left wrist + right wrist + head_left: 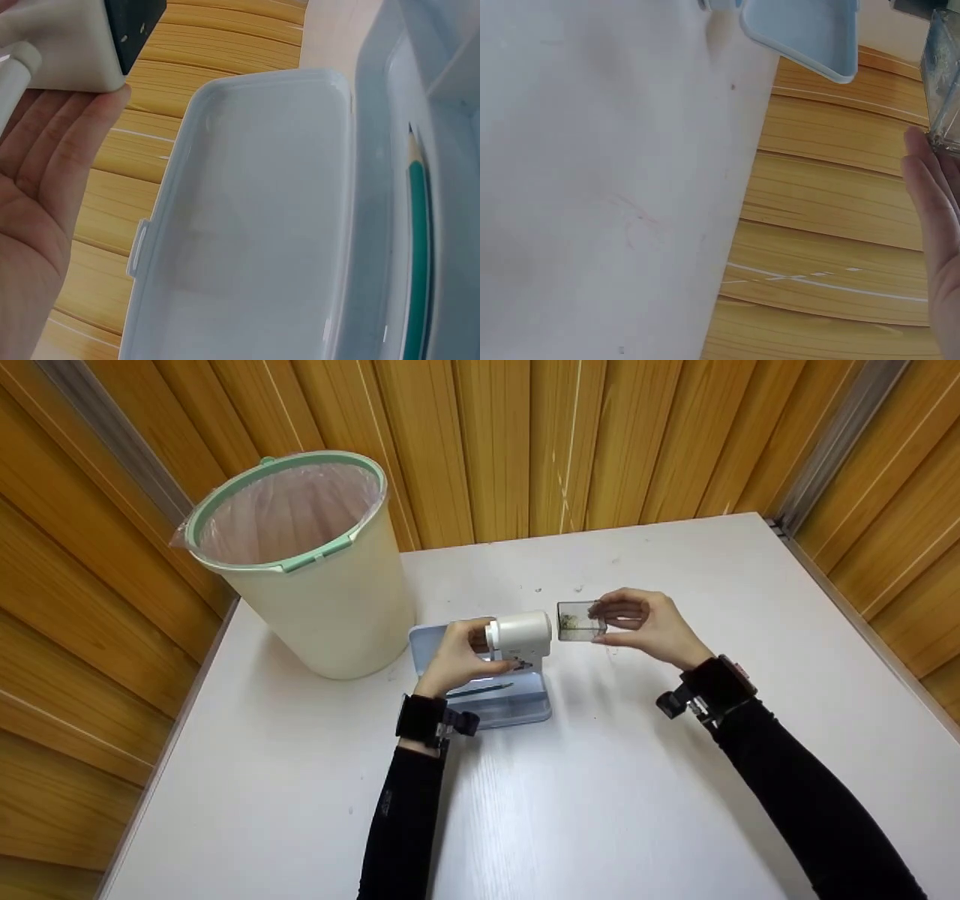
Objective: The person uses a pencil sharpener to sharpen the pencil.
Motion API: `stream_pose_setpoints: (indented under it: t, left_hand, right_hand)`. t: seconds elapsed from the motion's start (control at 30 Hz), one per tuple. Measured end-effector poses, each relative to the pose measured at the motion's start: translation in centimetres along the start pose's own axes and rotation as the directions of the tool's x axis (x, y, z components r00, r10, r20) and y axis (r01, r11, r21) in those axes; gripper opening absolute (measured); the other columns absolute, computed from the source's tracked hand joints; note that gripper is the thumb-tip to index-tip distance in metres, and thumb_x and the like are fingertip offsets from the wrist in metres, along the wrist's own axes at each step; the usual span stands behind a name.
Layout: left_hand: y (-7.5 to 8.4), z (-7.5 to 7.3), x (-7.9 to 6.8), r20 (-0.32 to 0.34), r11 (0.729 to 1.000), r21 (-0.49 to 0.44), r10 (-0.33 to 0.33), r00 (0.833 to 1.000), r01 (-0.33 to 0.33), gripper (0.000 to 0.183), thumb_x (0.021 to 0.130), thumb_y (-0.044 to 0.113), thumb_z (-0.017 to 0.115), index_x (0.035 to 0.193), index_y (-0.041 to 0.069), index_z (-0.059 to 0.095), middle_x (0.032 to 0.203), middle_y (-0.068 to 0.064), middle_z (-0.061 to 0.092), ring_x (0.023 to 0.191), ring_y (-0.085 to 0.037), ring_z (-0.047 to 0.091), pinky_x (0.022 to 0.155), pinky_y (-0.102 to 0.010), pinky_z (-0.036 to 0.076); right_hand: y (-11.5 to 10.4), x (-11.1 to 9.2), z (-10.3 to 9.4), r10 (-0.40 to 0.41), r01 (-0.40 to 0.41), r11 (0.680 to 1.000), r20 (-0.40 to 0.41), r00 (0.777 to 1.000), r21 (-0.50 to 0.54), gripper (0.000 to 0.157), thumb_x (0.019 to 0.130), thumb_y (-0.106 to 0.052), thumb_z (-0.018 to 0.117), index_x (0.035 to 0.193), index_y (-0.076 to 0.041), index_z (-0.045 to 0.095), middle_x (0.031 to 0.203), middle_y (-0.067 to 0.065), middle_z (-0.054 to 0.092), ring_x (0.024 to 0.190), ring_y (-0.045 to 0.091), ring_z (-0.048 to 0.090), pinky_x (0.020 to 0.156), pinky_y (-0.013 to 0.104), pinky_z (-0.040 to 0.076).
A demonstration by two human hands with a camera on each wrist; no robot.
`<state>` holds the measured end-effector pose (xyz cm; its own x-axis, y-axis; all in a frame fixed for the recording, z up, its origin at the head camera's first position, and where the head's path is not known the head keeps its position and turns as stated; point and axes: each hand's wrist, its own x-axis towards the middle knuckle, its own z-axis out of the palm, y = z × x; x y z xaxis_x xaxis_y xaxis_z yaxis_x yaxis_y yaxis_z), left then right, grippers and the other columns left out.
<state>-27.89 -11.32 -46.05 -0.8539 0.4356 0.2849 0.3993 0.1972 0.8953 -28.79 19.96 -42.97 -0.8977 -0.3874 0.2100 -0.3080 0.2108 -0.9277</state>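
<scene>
Over the open pencil case, my left hand (459,661) grips a white pencil sharpener (525,630) with its fingers and thumb on either side. My right hand (651,624) pinches a clear shavings box (574,615) just right of the sharpener, with a small gap between the two. Some dark, greenish shavings lie inside the box. Below the left hand sits the light blue pencil case (517,710). In the left wrist view, a green pencil (418,255) lies in its tray, beside the raised lid (255,210).
A cream bin (337,615) with a green rim and a pink liner stands at the back left of the white table (570,810). Wood-panelled walls (495,450) rise behind and at both sides. Small dark bits (577,589) dot the tabletop near the back.
</scene>
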Motion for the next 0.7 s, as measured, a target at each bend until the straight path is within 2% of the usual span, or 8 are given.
stream_pose_setpoints:
  t: [0.1,0.17,0.3,0.4,0.53,0.7]
  left_hand:
    - [0.0,0.2,0.1,0.009,1.0,-0.014,0.013,1.0,-0.013,0.053,0.071,0.004,0.084,0.119,-0.003,0.065,0.111,-0.018,0.071,0.097,-0.027,0.072,0.09,-0.049,0.056]
    - [-0.1,0.3,0.2,0.016,1.0,-0.024,0.019,1.0,-0.019,0.053,0.071,0.004,0.085,0.12,-0.003,0.065,0.111,-0.019,0.071,0.098,-0.028,0.072,0.09,-0.05,0.056]
    - [-0.1,0.5,0.3,0.029,0.999,-0.029,0.016,0.999,-0.015,0.055,0.071,0.003,0.084,0.122,-0.002,0.065,0.112,-0.018,0.071,0.097,-0.027,0.072,0.088,-0.042,0.058]
    - [-0.2,0.6,0.4,0.039,0.999,-0.036,0.008,0.999,-0.007,0.056,0.071,0.001,0.084,0.123,-0.003,0.064,0.113,-0.02,0.07,0.099,-0.027,0.072,0.088,-0.034,0.058]
    - [-0.1,0.7,0.4,0.049,0.999,-0.048,-0.001,0.999,0.003,0.055,0.072,-0.001,0.082,0.124,-0.005,0.063,0.114,-0.022,0.07,0.1,-0.028,0.072,0.088,-0.031,0.058]
    - [1.7,0.9,0.2,0.069,0.998,-0.068,0.019,0.997,-0.015,0.051,0.073,-0.003,0.08,0.12,-0.008,0.063,0.111,-0.025,0.07,0.098,-0.026,0.072,0.087,-0.032,0.058]
  right_hand:
    - [-1.9,1.3,-0.5,-0.02,0.019,1.0,-0.029,0.999,-0.023,0.048,0.075,0.001,0.081,0.118,0.009,0.061,0.116,0.021,0.069,0.101,0.007,0.07,0.09,0.022,0.055]
    - [-3.5,2.4,-0.4,-0.044,0.043,0.999,-0.041,0.998,-0.031,0.047,0.076,0.0,0.081,0.118,0.009,0.062,0.114,0.017,0.071,0.1,0.008,0.07,0.091,0.025,0.055]
    - [-6.8,4.9,0.4,-0.101,0.099,0.994,-0.045,0.994,-0.042,0.047,0.075,0.001,0.081,0.117,0.009,0.062,0.112,0.016,0.071,0.1,0.012,0.071,0.091,0.025,0.055]
    - [-9.2,6.9,1.7,-0.133,0.131,0.989,-0.033,0.991,-0.064,0.046,0.075,0.0,0.081,0.116,0.008,0.063,0.113,0.019,0.071,0.099,0.012,0.07,0.09,0.023,0.055]
    - [-12.3,9.5,4.2,-0.149,0.147,0.985,-0.015,0.989,-0.089,0.045,0.075,-0.002,0.082,0.115,0.006,0.064,0.114,0.021,0.07,0.098,0.014,0.069,0.091,0.026,0.055]
    - [-15.7,12.3,7.3,-0.151,0.148,0.984,-0.021,0.988,-0.101,0.045,0.074,-0.005,0.084,0.113,0.004,0.064,0.114,0.02,0.07,0.102,0.023,0.069,0.094,0.03,0.054]
